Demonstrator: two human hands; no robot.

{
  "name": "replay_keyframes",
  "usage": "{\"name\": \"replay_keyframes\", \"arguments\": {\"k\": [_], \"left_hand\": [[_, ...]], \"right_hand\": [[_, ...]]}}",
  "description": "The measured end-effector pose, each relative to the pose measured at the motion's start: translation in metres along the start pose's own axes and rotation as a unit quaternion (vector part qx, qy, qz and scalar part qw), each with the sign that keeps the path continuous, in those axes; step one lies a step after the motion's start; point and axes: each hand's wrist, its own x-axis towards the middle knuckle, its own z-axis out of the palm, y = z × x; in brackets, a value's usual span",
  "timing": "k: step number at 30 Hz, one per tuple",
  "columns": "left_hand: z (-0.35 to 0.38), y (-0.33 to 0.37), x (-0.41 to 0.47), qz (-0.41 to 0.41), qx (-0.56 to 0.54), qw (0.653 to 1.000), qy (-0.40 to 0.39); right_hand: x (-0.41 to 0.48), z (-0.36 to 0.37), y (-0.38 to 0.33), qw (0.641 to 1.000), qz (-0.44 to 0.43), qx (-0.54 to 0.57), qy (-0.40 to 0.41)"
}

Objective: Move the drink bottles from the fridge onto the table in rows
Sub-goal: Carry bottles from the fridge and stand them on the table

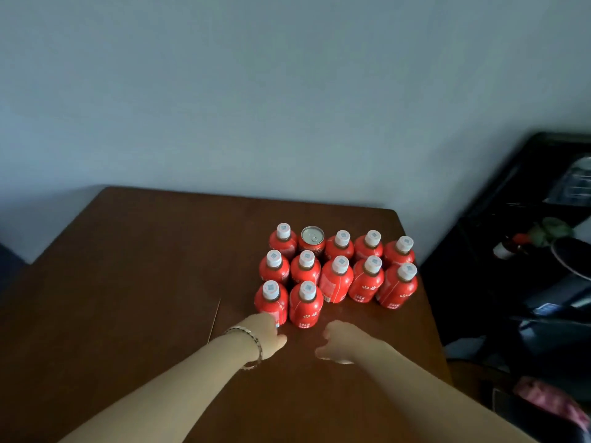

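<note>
As far as I can tell, this one's well past halfway. Just beyond both hands, the drink bottles [339, 276] stand upright on the table [128, 282], red with white caps, packed close together. The two rows farthest from the hands are full at five across, though one spot in the far row, up ahead of the left hand [267, 334], is taken by a can [312, 239] and not a bottle.

The row nearest the hands only has two so far: the front-left bottle [271, 298] and the second front bottle [306, 303] right beside it. The gap directly beyond the right hand [342, 342] looks like room for about three more, so my guess is that's what's left, if the fridge has that many. I can't pick out a fridge for sure; a dark unit [511, 251] sits off past the right hand, too murky to call.

Hands: the left one, with a bracelet [252, 343] on the wrist, is up against the base of the front-left bottle, but its fingers are hidden, so I can't say if it's gripping or just touching. The right one hovers low over the table, fingers loosely curled, holding nothing.
</note>
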Motion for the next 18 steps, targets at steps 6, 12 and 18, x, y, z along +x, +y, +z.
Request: {"name": "replay_keyframes", "arguments": {"k": [6,12,18], "left_hand": [[-0.024,0.045,-0.031,0.159,0.162,0.974,0.029],[0.005,0.122,-0.107,0.368,0.258,0.892,0.051],[0.102,0.221,-0.243,0.563,0.314,0.765,0.0]], "right_hand": [[-0.081,0.003,0.013,0.993,0.049,-0.011,0.108],[-0.201,0.055,0.062,0.958,0.176,0.082,0.209],[-0.372,0.159,0.126,0.87,0.363,0.18,0.281]]}}
